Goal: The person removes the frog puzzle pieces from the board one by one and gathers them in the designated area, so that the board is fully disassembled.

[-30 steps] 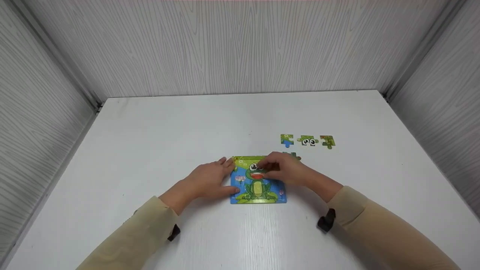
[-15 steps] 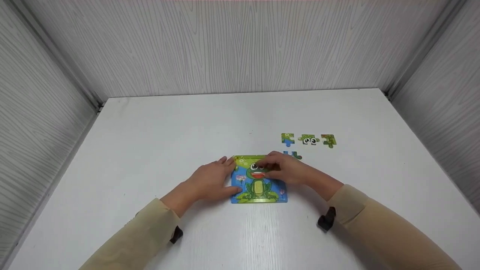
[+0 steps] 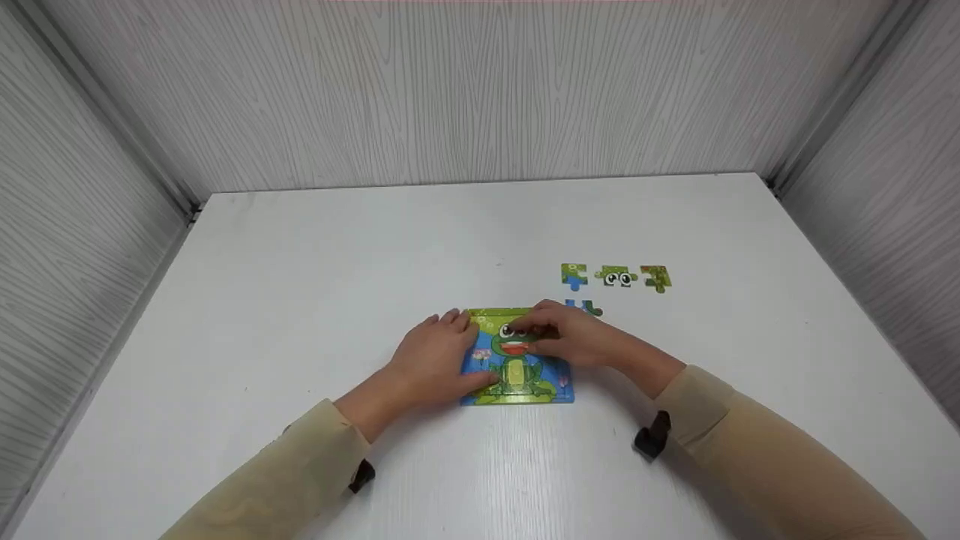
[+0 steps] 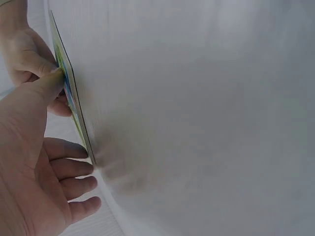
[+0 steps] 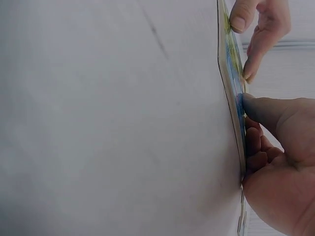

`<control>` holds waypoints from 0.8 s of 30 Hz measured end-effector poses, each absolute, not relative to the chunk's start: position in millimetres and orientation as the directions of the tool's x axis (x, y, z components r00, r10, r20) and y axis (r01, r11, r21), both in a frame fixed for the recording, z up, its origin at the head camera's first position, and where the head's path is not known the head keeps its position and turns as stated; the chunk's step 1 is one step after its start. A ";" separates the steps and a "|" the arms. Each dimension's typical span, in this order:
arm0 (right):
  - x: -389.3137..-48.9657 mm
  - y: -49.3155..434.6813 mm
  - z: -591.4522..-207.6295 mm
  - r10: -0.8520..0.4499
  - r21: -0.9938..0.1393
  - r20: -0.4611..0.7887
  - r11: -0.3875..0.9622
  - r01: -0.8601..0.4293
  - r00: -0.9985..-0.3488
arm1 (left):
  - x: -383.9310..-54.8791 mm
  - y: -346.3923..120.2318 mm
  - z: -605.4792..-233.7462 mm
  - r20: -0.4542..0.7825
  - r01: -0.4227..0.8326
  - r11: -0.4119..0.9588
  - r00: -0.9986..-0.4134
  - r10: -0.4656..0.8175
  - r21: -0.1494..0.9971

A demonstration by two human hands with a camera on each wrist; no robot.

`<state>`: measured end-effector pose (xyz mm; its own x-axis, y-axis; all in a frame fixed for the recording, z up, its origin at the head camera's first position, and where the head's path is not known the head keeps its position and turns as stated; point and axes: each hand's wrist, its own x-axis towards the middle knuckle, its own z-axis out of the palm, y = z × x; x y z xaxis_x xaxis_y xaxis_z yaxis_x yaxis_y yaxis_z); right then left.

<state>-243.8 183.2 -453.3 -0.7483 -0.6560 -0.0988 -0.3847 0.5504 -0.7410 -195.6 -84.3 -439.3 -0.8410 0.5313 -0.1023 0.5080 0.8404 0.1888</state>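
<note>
Head view: frog puzzle board [image 3: 517,400] at the middle of the table [image 3: 337,262], lying flat between the two hands. Left hand [image 3: 435,364] along its left edge, fingers nearly straight and loosely spread, thumb lying across the near-left part; it steadies rather than grips. Right hand [image 3: 574,337] comes over the right half, thumb and fingers bent down to the picture around the frog's face. Whether it pinches a piece cannot be told: the knuckles cover the spot, and the right wrist view shows only thumb and curled fingers against the surface.

Four loose pieces in sight to the far right: a green-and-blue piece [image 3: 574,276], an eyes piece [image 3: 617,277], a green-brown piece [image 3: 655,277], and nearer, just beyond the right hand, a blue piece [image 3: 591,307], partly hidden by it.

Risks, my judgement: if the left thumb bears too lightly, a push from the right could slide or turn the board. Prying or pressing off-centre might tilt a piece, jam its tab or lift a neighbour. Blue piece most exposed; a careless sweep of the right knuckles could scatter it.

Markings: no brand, label or readable writing in any view; printed art only.
</note>
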 end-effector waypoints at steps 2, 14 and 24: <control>-243.7 183.7 -453.7 -0.655 -0.743 -0.100 0.550 -0.382 -0.749 | -192.7 -85.4 -438.7 -0.088 0.549 0.806 -0.812 0.577 0.220; -243.7 184.1 -451.7 -0.637 -0.725 -0.130 0.584 -0.365 -0.760 | -169.2 -90.4 -434.7 -0.185 0.718 0.662 -0.635 0.750 0.215; -243.0 182.8 -453.3 -0.630 -0.722 -0.147 0.595 -0.352 -0.763 | -166.2 -91.1 -434.1 -0.236 0.715 0.659 -0.616 0.752 0.233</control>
<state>-243.0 182.8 -453.3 -0.7625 -0.6299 -0.1473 -0.3525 0.5954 -0.7219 -166.2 -91.1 -434.1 -0.6156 0.7519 -0.2360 0.7154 0.6588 0.2328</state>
